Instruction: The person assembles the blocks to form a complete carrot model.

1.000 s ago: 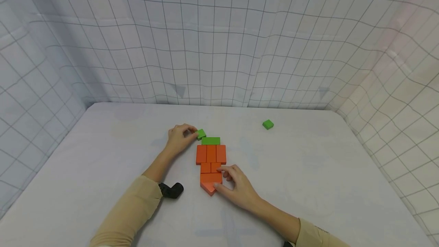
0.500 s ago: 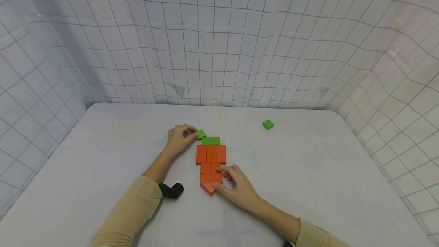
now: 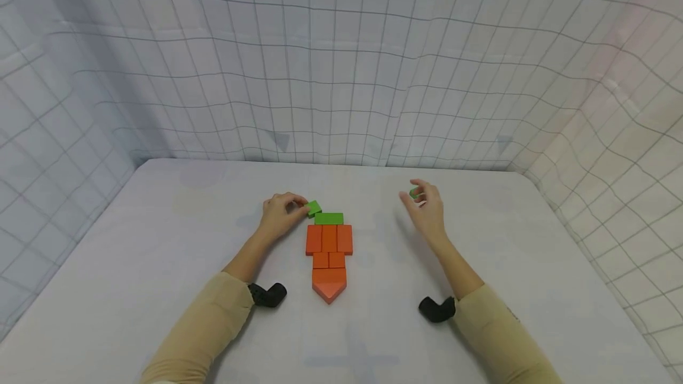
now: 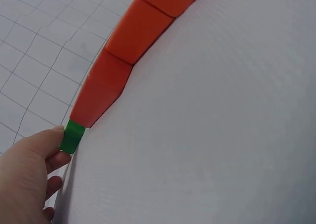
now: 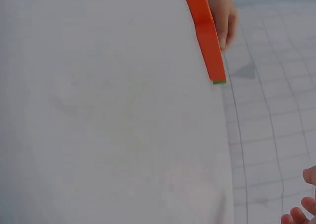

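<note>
My left hand [image 3: 278, 216] pinches a small green block [image 3: 314, 208] between thumb and fingers, at the back left corner of a longer green block [image 3: 329, 218]. In the left wrist view, the thumb lies against green [image 4: 73, 136] at the end of the orange row. Orange blocks [image 3: 329, 239] line up toward me from the long green one, ending in a pointed block [image 3: 329, 291]. At the back right, my right hand [image 3: 428, 212] hovers with thumb and fingers apart. Behind its fingers, another small green block [image 3: 413, 193] is partly hidden.
A white table [image 3: 240, 342] carries all the blocks. White cloth with a dark grid [image 3: 341, 76] rises behind the table and along both sides. Black wrist mounts [image 3: 269, 295] stick out from both sleeves, low over the tabletop.
My right hand has left the orange blocks and moved to the far right, over the separate green block. My left hand has kept its place on the other small green block.
</note>
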Demonstrator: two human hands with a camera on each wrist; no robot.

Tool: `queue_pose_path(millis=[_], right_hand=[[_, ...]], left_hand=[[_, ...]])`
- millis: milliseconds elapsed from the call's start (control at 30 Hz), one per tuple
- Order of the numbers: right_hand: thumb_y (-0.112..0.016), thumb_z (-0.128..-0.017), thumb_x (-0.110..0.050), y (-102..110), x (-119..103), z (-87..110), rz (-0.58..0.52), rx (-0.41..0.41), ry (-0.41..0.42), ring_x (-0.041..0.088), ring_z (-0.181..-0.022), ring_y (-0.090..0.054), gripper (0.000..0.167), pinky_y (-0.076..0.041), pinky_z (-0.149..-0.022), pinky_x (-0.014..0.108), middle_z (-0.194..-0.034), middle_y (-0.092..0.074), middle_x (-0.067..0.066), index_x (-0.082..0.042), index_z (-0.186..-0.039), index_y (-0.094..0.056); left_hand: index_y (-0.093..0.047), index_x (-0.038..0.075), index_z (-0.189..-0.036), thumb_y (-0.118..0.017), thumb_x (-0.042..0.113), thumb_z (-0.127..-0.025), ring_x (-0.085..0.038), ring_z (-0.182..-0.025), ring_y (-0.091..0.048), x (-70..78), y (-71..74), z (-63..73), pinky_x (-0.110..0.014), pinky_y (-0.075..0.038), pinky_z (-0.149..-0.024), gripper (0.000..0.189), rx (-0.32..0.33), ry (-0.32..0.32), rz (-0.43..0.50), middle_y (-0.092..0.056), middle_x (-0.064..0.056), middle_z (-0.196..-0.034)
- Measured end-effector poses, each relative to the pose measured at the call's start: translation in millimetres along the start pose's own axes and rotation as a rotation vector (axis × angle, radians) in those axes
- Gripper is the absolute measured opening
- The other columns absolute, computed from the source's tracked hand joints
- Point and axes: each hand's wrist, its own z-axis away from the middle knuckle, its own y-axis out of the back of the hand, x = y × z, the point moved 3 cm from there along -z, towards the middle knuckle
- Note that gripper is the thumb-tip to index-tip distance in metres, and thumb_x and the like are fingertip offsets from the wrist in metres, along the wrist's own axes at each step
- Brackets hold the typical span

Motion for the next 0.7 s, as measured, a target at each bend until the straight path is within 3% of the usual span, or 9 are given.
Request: queue_pose_path(millis=[133, 300, 467, 700], right_hand=[[-0.064, -0.084, -0.012, 9.4, 26.9, -18.1, 0.063, 0.044, -0.126, 0.027, -0.084, -0.047, 0.040, -0.038, -0.072, 0.031, -0.097, -0.048, 0.019, 0.004, -0.119, -0.052], [-0.064, -0.084, -0.015, 11.8, 53.0, -23.0, 0.108, 0.029, -0.229, 0.026, -0.085, -0.043, 0.044, -0.035, -0.073, 0.032, -0.096, -0.044, 0.016, 0.006, -0.121, -0.051], [-0.064, -0.085, -0.017, 10.9, 66.5, -20.0, 0.141, -0.006, -0.247, 0.027, -0.088, -0.043, 0.045, -0.035, -0.076, 0.035, -0.096, -0.045, 0.017, 0.008, -0.120, -0.052], [-0.064, -0.085, -0.016, 10.1, 67.9, -19.0, 0.165, -0.010, -0.220, 0.031, -0.090, -0.044, 0.042, -0.038, -0.080, 0.039, -0.096, -0.046, 0.020, 0.010, -0.117, -0.054]], left_hand=[[-0.068, 0.006, -0.095, -0.067, 0.021, -0.083, -0.024, -0.083, -0.050, -0.3, -1.0, -0.4, -0.050, -0.025, -0.088, 0.019, -0.003, -0.013, 0.008, -0.065, -0.009, -0.088], [-0.068, 0.006, -0.095, -0.067, 0.020, -0.083, -0.024, -0.083, -0.050, -1.1, -1.2, 0.1, -0.050, -0.025, -0.089, 0.019, -0.001, -0.019, 0.007, -0.065, -0.009, -0.088], [-0.068, 0.006, -0.096, -0.067, 0.020, -0.083, -0.025, -0.083, -0.050, -1.1, -0.6, 0.7, -0.050, -0.025, -0.089, 0.019, -0.006, -0.018, 0.000, -0.065, -0.009, -0.089], [-0.068, 0.006, -0.096, -0.068, 0.021, -0.083, -0.028, -0.090, -0.052, -0.5, 0.1, 0.9, -0.051, -0.024, -0.090, 0.021, -0.014, -0.016, 0.001, -0.066, -0.009, -0.092]])
